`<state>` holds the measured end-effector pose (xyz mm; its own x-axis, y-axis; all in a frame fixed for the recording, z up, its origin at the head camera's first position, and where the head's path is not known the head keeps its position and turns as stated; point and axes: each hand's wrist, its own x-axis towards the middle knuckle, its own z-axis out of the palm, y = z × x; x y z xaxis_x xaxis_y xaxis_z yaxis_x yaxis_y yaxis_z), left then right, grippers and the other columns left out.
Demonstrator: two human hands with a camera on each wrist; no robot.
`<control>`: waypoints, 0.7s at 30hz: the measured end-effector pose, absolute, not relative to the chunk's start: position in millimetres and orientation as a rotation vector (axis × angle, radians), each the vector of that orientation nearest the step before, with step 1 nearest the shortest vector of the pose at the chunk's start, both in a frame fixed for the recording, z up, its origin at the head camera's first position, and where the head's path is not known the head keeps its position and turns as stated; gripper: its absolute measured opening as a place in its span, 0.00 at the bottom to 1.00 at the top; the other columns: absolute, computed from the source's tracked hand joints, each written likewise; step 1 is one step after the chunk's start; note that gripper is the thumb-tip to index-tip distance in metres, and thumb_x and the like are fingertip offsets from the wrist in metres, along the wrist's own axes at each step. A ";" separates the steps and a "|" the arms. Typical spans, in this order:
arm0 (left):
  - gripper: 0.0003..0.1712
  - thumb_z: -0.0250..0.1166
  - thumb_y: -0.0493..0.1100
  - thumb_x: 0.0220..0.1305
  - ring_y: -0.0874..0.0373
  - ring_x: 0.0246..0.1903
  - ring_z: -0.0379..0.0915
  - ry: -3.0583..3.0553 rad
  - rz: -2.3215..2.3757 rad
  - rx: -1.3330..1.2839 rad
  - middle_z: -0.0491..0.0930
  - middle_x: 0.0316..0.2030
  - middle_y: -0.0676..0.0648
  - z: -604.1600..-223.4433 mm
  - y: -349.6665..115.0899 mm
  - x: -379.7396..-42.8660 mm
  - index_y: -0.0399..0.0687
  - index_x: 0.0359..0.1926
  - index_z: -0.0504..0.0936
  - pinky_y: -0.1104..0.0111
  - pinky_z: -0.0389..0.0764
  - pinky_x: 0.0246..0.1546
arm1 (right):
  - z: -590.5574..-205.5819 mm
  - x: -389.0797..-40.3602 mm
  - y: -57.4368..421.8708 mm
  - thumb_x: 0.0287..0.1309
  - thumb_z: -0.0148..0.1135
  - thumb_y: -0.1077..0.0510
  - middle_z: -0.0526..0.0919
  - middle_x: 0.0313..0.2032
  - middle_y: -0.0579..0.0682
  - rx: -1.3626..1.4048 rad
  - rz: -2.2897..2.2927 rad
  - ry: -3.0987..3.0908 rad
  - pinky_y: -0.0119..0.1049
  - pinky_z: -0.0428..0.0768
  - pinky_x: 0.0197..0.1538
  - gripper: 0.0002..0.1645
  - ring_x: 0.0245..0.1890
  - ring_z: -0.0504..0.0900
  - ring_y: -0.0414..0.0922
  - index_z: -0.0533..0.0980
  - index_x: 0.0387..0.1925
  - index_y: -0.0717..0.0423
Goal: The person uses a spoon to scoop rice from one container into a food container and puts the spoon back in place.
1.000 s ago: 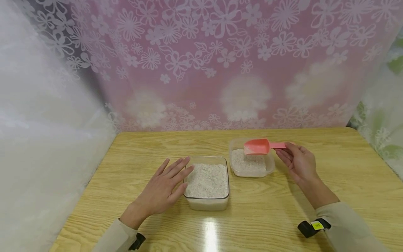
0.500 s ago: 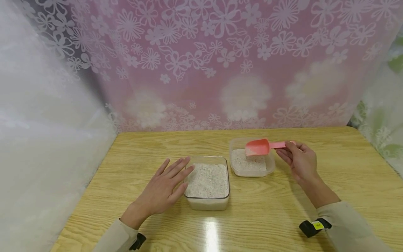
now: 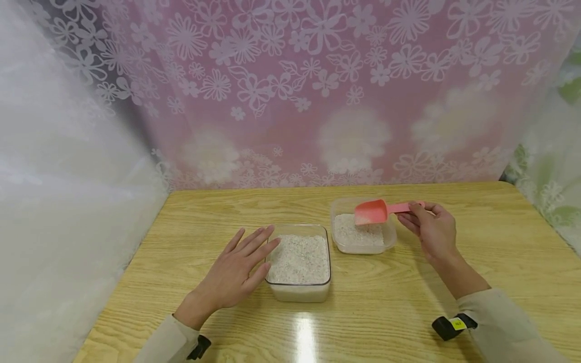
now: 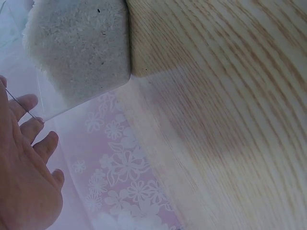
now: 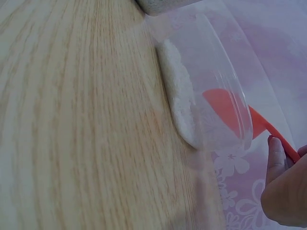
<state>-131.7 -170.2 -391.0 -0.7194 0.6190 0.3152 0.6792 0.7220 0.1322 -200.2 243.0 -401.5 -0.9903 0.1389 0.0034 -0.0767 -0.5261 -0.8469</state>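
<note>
My right hand [image 3: 436, 234] pinches the handle of a pink scoop [image 3: 371, 212], tilted over a small clear plastic container [image 3: 363, 249]. Rice [image 3: 356, 232] covers the bottom of that container, and a little pale rice shows at the scoop's lip. Through the clear wall in the right wrist view, the scoop's blade [image 5: 225, 108] hangs inside, above the rice [image 5: 180, 96]. My left hand [image 3: 233, 272] has its fingers extended, the tips at the left rim of a larger clear square container [image 3: 299, 293]. Rice [image 3: 299, 259] fills most of it.
Both containers stand close together on a wood-grain table [image 3: 376, 312]. A pink flowered curtain [image 3: 290, 126] hangs behind the table's far edge, and a whitish sheet [image 3: 81, 201] hangs along the left side.
The scoop has shifted slightly right and tipped a little more, and less rice shows at its lip. My left hand stays at the larger container's rim.
</note>
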 end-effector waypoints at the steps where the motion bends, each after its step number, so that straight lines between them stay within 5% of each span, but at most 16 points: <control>1: 0.28 0.41 0.54 0.76 0.56 0.71 0.45 -2.681 -0.349 -1.027 0.52 0.72 0.51 -391.0 -170.1 -131.6 0.55 0.72 0.62 0.53 0.41 0.71 | -401.5 -199.9 242.8 0.62 0.60 0.66 0.85 0.31 0.58 -0.098 2.635 -1.467 0.38 0.81 0.42 0.14 0.33 0.86 0.48 0.65 0.42 0.70; 21: 0.28 0.42 0.54 0.76 0.56 0.71 0.46 -2.679 -0.362 -1.025 0.51 0.73 0.52 -390.9 -170.5 -131.2 0.55 0.72 0.62 0.52 0.42 0.70 | -391.6 -189.7 240.1 0.61 0.61 0.65 0.85 0.35 0.56 0.156 2.411 -1.650 0.37 0.82 0.41 0.15 0.35 0.86 0.47 0.67 0.43 0.72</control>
